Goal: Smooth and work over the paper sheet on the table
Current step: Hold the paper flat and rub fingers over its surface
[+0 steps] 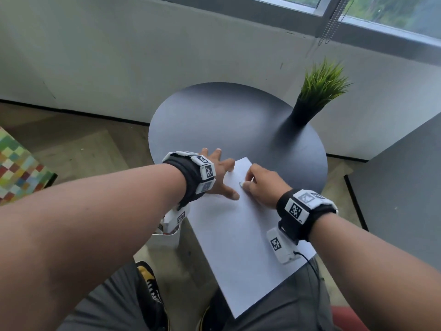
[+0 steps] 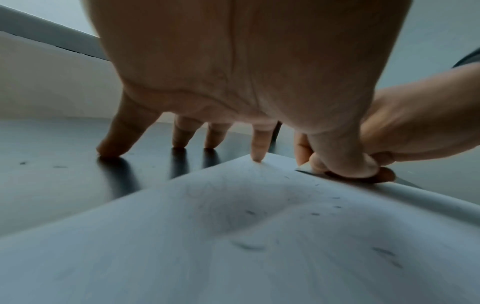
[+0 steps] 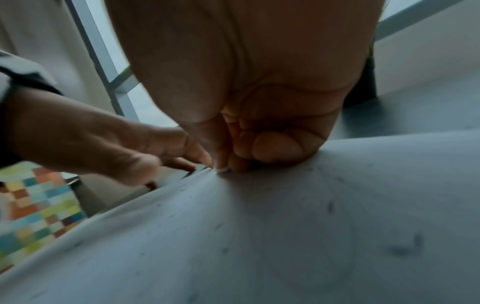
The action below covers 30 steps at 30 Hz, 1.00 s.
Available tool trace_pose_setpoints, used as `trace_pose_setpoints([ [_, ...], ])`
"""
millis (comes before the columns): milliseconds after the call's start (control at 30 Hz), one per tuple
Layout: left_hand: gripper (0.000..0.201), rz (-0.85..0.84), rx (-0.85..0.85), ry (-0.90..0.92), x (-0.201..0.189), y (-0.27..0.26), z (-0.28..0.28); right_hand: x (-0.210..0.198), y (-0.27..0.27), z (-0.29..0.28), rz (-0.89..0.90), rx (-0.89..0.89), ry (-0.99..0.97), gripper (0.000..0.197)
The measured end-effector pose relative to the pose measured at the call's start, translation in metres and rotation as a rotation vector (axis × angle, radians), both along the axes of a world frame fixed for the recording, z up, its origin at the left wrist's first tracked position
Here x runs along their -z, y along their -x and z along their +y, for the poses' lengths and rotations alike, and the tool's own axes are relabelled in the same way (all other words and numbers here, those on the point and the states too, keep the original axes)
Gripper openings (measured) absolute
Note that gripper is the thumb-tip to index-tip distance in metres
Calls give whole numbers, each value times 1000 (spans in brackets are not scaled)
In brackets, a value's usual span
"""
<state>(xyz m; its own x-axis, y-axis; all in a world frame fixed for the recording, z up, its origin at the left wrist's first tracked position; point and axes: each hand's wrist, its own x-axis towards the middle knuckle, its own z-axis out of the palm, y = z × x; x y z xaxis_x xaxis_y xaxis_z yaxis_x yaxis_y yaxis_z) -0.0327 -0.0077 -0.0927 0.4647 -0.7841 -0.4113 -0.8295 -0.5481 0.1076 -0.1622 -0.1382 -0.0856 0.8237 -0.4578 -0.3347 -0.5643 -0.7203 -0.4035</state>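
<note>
A white paper sheet [image 1: 243, 235] lies slantwise on the round dark table [image 1: 226, 120], its near end hanging over the edge above my lap. Faint pencil marks and dark crumbs speckle the sheet [image 2: 259, 236] [image 3: 285, 226]. My left hand [image 1: 219, 173] is spread flat at the sheet's far left edge. Its index fingertip [image 2: 257, 158] and thumb press the paper, and the other fingers rest on the bare table. My right hand [image 1: 260, 187] is curled on the paper beside it and pinches a small whitish piece [image 2: 305, 167], perhaps an eraser, against the sheet.
A potted grass plant [image 1: 319, 91] stands at the table's far right. A white bin [image 1: 167, 232] sits on the floor under the table's left side. A grey cabinet [image 1: 405, 182] stands to the right, a multicoloured checked block [image 1: 16, 168] to the left.
</note>
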Motion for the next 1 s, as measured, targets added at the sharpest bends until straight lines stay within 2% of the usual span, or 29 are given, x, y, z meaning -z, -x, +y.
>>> trace_pose_setpoints([
  [67,100,5,-19,11,4,3,2,1,3,8,6,-45,-24,19],
  [133,118,8,-12,-56,6,7,2,-1,5,10,44,-101,-45,18],
  [200,127,11,4,-109,4,8,1,-4,2,5,75,-130,-53,16],
  [367,126,-4,24,-155,-1,5,-2,-8,-11,-12,-16,72,76,14],
  [467,123,7,24,-121,2,5,2,-4,-13,18,-45,-84,78,3],
  [500,120,13,25,-98,4,5,4,-5,-11,29,-45,-176,37,5],
  [533,119,14,27,-80,5,4,6,-7,-10,37,-28,-246,5,16],
  [567,119,17,23,-79,6,3,7,-8,-11,36,-13,-271,-5,21],
  [733,126,8,2,-106,4,4,4,-13,-31,4,-1,7,136,16],
  [833,125,10,1,-90,8,4,4,-6,-32,27,-27,-50,105,10],
  [933,126,5,15,-100,7,3,5,-10,-25,40,39,-164,-2,15],
  [1000,128,22,11,-112,4,4,4,-14,-29,22,43,-87,40,15],
])
